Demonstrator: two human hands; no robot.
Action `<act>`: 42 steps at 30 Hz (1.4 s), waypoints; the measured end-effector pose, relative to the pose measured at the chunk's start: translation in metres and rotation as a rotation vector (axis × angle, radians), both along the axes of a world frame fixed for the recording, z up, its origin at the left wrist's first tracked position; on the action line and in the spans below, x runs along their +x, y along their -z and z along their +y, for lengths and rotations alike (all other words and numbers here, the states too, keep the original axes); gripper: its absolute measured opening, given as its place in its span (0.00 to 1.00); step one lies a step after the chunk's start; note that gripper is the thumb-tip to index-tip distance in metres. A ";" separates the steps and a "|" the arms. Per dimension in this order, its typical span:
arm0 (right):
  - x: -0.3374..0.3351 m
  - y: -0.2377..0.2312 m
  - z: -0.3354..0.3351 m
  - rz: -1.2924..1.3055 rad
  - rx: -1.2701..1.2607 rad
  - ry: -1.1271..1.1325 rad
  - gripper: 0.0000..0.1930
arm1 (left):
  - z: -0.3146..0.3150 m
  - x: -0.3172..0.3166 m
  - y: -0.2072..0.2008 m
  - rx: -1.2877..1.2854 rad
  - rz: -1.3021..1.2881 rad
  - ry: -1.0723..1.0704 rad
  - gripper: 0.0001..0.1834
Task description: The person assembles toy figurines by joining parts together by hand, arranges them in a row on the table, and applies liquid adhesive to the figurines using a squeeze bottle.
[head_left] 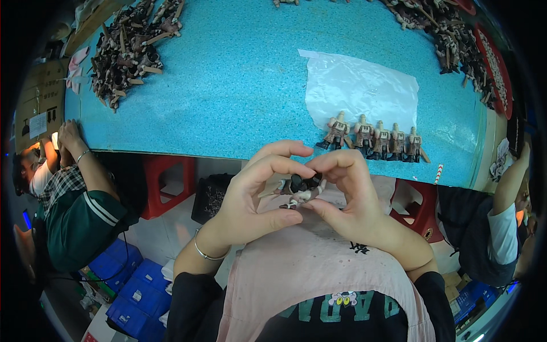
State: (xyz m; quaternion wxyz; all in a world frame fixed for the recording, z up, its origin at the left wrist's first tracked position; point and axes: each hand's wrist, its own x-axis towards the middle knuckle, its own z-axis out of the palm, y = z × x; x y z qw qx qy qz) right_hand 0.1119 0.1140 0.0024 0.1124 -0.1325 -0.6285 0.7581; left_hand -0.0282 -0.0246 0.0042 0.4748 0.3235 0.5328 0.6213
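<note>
A small toy figurine [303, 191] with dark and pale parts is held between my two hands, just off the table's near edge and over my apron. My left hand [250, 188] curves around its left side, thumb below and fingers above. From the other side, my right hand [354, 191] pinches it between thumb and bent fingers. My fingers partly cover the figurine, so its exact pose is hard to make out. Beyond my right hand, several similar figurines [382, 139] with brown and pale bodies lie side by side, partly over a clear plastic sheet [362, 85].
The blue table [228, 85] carries a heap of figurines [128, 51] at far left and another heap [450, 45] at far right, beside a red tray [494, 71]. Red stools [154, 182] stand under the near edge. Other people sit left and right, including a green sleeve [80, 228].
</note>
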 end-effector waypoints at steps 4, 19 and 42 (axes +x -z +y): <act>-0.001 0.002 0.005 0.001 0.123 -0.036 0.29 | 0.000 0.000 -0.001 -0.023 0.002 0.027 0.25; -0.008 -0.005 0.018 0.055 0.328 -0.099 0.19 | 0.007 0.003 0.004 0.048 0.244 -0.037 0.19; -0.171 0.031 0.204 -0.221 1.584 0.181 0.14 | -0.019 0.000 0.006 -0.044 0.192 -0.305 0.18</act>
